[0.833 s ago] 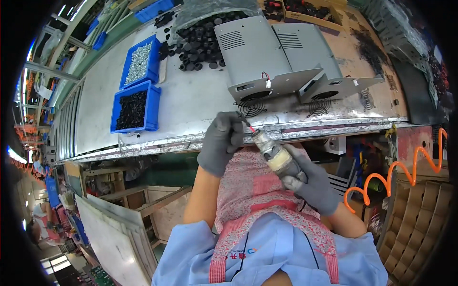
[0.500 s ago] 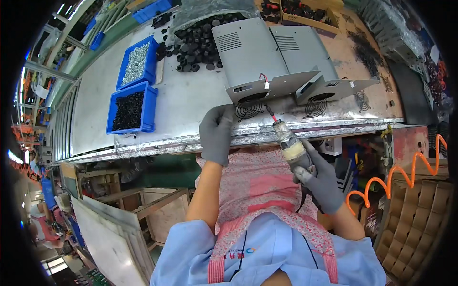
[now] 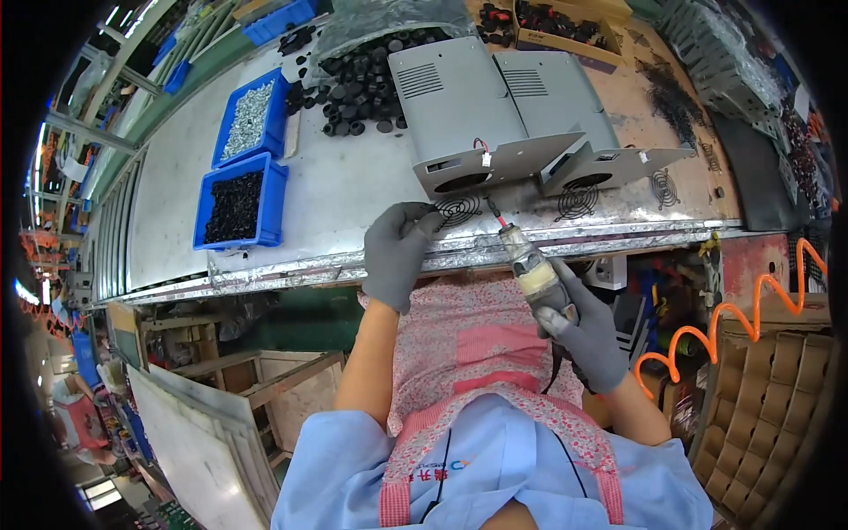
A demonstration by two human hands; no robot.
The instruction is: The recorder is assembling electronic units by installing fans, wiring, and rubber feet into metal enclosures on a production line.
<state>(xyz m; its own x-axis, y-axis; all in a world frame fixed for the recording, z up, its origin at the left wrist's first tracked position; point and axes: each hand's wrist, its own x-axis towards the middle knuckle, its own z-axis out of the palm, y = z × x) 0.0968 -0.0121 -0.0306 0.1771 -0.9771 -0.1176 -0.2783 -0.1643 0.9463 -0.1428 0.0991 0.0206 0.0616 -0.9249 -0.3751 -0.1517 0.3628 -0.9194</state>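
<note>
My right hand (image 3: 587,340), in a grey glove, grips a power screwdriver (image 3: 535,272) with tape round its body. Its red and dark bit points up and left, beside a black round wire fan guard (image 3: 458,210) on the bench. My left hand (image 3: 394,256), also gloved, has thumb and forefinger drawn together at the guard's left edge. What they pinch, if anything, is too small to make out. Just beyond stands a grey sheet-metal housing (image 3: 464,102) with a round hole and a short red-and-black lead. A second grey housing (image 3: 556,97) is at its right.
Left on the bench (image 3: 344,194) are blue bins of black screws (image 3: 199,208) and silver screws (image 3: 281,124). Black caps (image 3: 362,93) lie piled behind. More fan guards (image 3: 577,201) lie to the right, near an orange coiled hose (image 3: 717,309). A cardboard box (image 3: 565,46) stands at the back.
The view has shifted slightly. My left hand has tilted a little, its thumb and forefinger still at the guard's edge. The screwdriver stays in my right hand, its bit still beside the guard.
</note>
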